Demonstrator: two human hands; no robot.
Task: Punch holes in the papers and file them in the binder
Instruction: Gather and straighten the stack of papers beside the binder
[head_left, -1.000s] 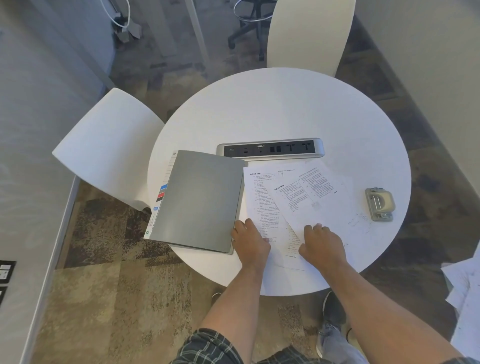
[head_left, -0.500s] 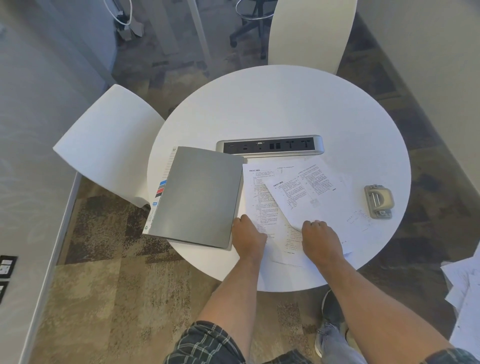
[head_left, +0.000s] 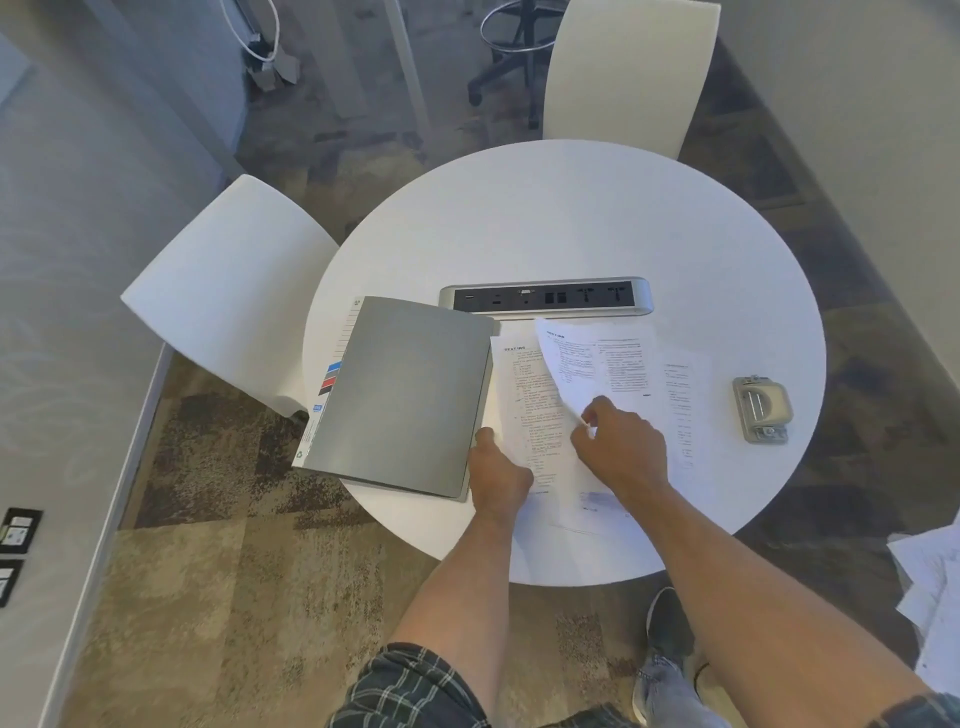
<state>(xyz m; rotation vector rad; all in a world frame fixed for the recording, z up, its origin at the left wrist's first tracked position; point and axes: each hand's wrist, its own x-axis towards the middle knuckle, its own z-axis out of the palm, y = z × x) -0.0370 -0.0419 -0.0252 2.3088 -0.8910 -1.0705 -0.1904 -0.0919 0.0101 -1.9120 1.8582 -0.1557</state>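
Note:
A closed grey binder (head_left: 405, 395) lies on the left of the round white table (head_left: 571, 223), with coloured tabs at its left edge. Printed papers (head_left: 639, 374) are spread beside it. My right hand (head_left: 621, 447) pinches the lower edge of the top sheet (head_left: 563, 364), which is lifted and tilted. My left hand (head_left: 496, 470) presses flat on the lower left of the papers next to the binder's corner. A beige and metal hole punch (head_left: 762, 410) sits apart at the right of the table.
A silver power strip (head_left: 545, 297) is set in the table just beyond the papers. Two white chairs stand at the left (head_left: 223, 291) and at the far side (head_left: 628, 73). More loose papers (head_left: 935, 582) lie at the right edge, off the table.
My right hand has gone from resting flat on the papers to pinching the top sheet and raising it up and leftward. My left hand has stayed put on the stack.

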